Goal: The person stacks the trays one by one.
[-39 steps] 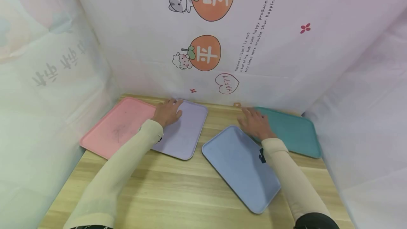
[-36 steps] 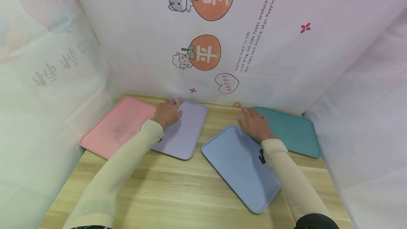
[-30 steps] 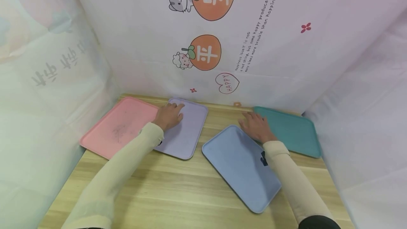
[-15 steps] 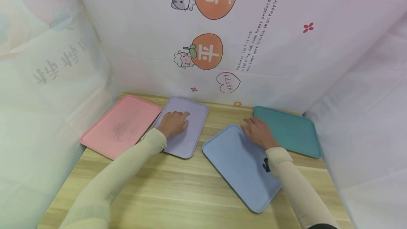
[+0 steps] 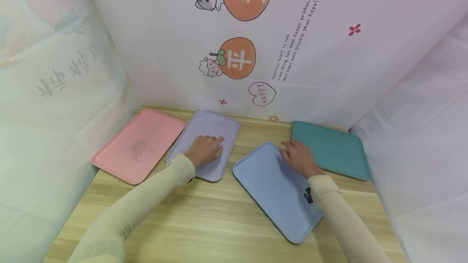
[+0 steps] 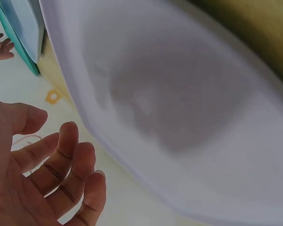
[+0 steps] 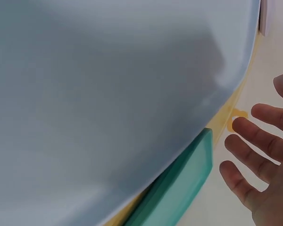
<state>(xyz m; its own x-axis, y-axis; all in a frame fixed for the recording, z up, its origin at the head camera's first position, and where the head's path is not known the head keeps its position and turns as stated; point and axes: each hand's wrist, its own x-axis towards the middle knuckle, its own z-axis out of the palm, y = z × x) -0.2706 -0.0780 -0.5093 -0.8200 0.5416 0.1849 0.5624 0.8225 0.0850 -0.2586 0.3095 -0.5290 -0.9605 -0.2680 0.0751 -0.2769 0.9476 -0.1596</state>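
Four flat trays lie on the wooden table (image 5: 204, 218): pink (image 5: 135, 145), lilac (image 5: 210, 127), blue (image 5: 274, 186) and teal (image 5: 329, 149). My left hand (image 5: 206, 149) is over the near half of the lilac tray (image 6: 179, 108), fingers relaxed and holding nothing. My right hand (image 5: 300, 157) is over the far right corner of the blue tray (image 7: 108, 94), beside the teal tray (image 7: 179, 188), fingers spread and empty. In the wrist views the left hand (image 6: 52, 174) and right hand (image 7: 264, 160) show loose, straight fingers. Contact with the trays cannot be told.
Printed white sheeting (image 5: 256, 60) walls the table at the back and on both sides. Bare wood shows in the front half of the table. The pink tray's left corner reaches the left sheet, and the teal tray sits near the right sheet.
Both hands have drawn back toward me from the far edges of the trays, the left onto the lilac tray's middle, the right onto the blue tray's corner. The trays stay put.
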